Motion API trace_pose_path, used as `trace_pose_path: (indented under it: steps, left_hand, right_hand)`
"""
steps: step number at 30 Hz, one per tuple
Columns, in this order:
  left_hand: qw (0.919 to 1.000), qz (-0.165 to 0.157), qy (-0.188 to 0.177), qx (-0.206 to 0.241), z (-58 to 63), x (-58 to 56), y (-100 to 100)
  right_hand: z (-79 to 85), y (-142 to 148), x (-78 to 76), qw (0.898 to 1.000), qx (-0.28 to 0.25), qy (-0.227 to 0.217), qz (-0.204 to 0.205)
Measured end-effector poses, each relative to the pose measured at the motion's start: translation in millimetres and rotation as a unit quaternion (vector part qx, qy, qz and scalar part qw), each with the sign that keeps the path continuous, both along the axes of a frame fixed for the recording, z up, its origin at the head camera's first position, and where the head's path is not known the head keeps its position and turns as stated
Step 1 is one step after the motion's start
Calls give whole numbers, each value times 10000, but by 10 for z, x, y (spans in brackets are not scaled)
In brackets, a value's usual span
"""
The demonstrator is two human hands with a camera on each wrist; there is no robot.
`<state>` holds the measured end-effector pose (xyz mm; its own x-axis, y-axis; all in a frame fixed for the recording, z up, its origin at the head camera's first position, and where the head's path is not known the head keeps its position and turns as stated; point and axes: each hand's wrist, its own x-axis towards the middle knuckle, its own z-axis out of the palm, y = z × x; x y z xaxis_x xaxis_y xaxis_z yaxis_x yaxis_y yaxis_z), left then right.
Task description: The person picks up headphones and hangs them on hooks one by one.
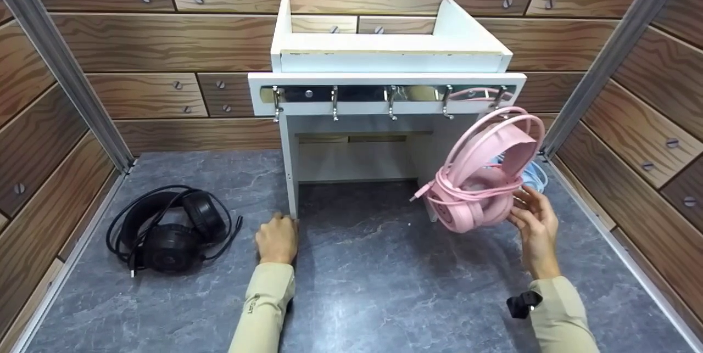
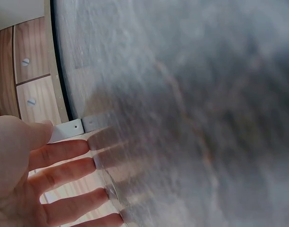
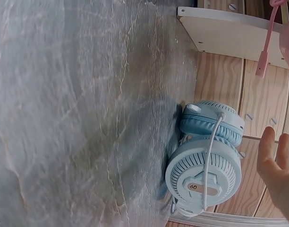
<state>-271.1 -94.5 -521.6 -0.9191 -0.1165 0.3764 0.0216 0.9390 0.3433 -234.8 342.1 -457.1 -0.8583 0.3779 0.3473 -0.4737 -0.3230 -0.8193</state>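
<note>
Fingers (image 3: 267, 151) of the right hand (image 1: 535, 227) stand slightly apart and loose, just beside the pink headphones (image 1: 462, 214); whether they touch, I cannot tell. The left hand (image 1: 276, 240) pinches the foot of the white rack (image 1: 384, 62) between thumb and fingers. The pink headphones, cable wound round them, sit tilted at the rack's rightmost hook. Beyond are blue headphones (image 3: 203, 172); black headphones (image 1: 170, 248) lie left of the rack.
</note>
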Motion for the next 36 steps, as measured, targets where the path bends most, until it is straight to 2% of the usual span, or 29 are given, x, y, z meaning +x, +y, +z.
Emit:
trace_pose_path:
  steps: [7,13,16,23,30,36]
  left_hand:
    - [10000,-37,-59,7,4,-10,4]
    - [10000,-26,-80,33,19,-7,4]
    - [9999,-32,-137,48,27,-6,4]
    - [9999,-41,-153,32,30,-15,-3]
    - [9995,10,-326,37,17,-6,4]
    - [9996,32,-290,49,17,-13,7]
  right_hand:
    - [48,33,-44,9976,180,-526,-404]
    - [69,69,-71,9878,503,-1307,-684]
    - [74,81,-77,9836,570,-1556,-717]
    - [69,102,-94,9726,946,-1921,-901]
    - [33,129,-99,9578,1325,-2294,-1118]
    - [48,127,-130,9518,1491,-2392,-1207]
